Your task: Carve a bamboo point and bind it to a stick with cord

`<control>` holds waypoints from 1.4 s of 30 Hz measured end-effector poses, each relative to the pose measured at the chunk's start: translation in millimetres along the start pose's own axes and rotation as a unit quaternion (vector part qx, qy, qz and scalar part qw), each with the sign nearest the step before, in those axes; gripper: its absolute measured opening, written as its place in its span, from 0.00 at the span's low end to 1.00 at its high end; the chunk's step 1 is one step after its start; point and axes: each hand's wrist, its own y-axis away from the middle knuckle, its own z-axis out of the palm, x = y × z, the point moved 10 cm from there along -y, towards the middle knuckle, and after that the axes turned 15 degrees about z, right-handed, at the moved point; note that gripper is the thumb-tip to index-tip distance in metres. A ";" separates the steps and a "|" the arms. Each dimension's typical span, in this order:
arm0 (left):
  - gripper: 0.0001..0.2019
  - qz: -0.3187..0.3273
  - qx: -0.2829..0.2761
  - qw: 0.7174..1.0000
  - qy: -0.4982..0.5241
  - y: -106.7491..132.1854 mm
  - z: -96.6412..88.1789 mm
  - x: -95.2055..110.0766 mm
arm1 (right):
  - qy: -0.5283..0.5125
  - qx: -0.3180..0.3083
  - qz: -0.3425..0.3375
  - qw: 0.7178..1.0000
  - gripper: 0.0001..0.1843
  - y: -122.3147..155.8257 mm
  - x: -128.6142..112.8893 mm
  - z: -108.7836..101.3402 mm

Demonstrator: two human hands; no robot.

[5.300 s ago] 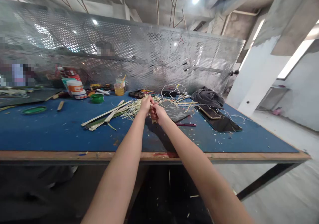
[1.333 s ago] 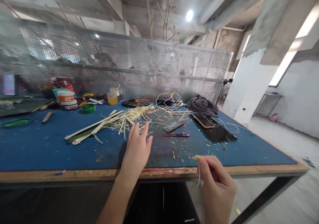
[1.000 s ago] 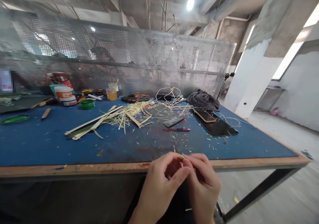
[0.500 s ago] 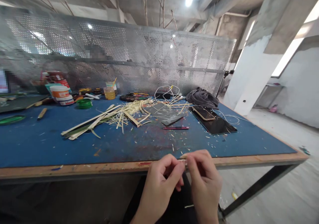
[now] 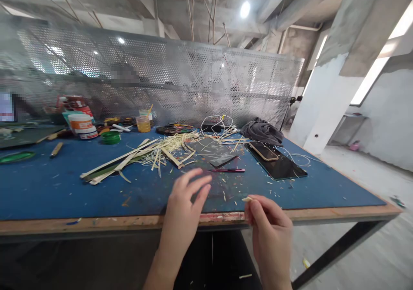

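Head view: looks down on strip work, seemingly only partway along. Shows, as the apparent done part, a tangled heap of fine pale shavings (image 5: 171, 146) on the blue table (image 5: 142, 199), next to a dark sheet (image 5: 211, 148). Shows, as the apparent remainder, several long flat strips (image 5: 124, 163) lying whole on the heap's left side, plus one small pale piece (image 5: 247, 199) in hand, without any clear sign of being finished. Holds that piece in the right hand (image 5: 269, 229), clamped between thumb and forefinger, its tip poking leftward past the fingertips. Hides the rest inside the grip, too small and covered to judge for length. Holds nothing visible in the left hand (image 5: 182, 208), with fingers spread apart above the table, well apart from the small piece. Leaves the slim magenta tool (image 5: 229, 170) lying flat beyond both hands.
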 end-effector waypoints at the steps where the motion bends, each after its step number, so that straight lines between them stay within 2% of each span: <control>1: 0.12 -0.030 -0.028 0.997 0.073 6.3 10.0 1.4 | 0.004 -0.008 0.008 1.000 0.04 1.9 1.6 2.9; 4: 0.12 -0.141 -0.072 0.947 0.280 29.5 34.7 9.8 | 0.034 -0.028 0.003 0.999 0.03 9.8 -3.8 10.4; 7: 0.08 -0.178 -0.076 0.908 0.372 38.2 42.5 19.9 | 0.078 -0.038 -0.060 0.994 0.07 20.1 -21.2 16.9; 10: 0.06 -0.175 -0.069 0.897 0.400 37.1 41.9 23.6 | 0.102 -0.058 -0.117 0.986 0.13 29.0 -32.4 25.0; 14: 0.06 -0.177 -0.041 0.896 0.405 36.4 38.4 21.0 | 0.096 -0.069 -0.136 0.984 0.14 35.2 -34.4 31.6; 19: 0.05 -0.199 -0.010 0.894 0.401 38.9 38.2 15.4 | 0.061 -0.037 -0.075 0.995 0.10 35.0 -25.6 27.1; 23: 0.08 -0.201 0.002 0.900 0.387 39.0 35.6 16.4 | 0.076 -0.078 -0.042 0.993 0.13 31.9 -20.8 34.1; 28: 0.08 -0.182 -0.011 0.922 0.340 38.6 29.3 19.7 | 0.129 -0.128 -0.051 0.982 0.04 27.0 -21.7 41.8; 32: 0.08 -0.155 -0.040 0.928 0.337 38.6 32.9 22.3 | 0.152 -0.151 -0.040 0.976 0.05 24.5 -16.4 43.8; 34: 0.10 -0.162 -0.038 0.918 0.360 41.6 38.1 21.5 | 0.151 -0.134 -0.012 0.979 0.06 22.0 -11.3 40.9; 38: 0.05 -0.206 0.003 0.869 0.449 52.0 52.4 17.5 | 0.104 -0.089 0.065 0.988 0.10 18.6 0.5 34.2; 40: 0.05 -0.229 0.033 0.848 0.477 56.9 56.5 14.2 | 0.060 -0.102 0.102 0.988 0.11 19.2 7.6 36.6; 42: 0.04 -0.246 0.052 0.832 0.494 60.0 58.5 11.8 | 0.011 -0.139 0.141 0.980 0.12 21.4 15.7 43.1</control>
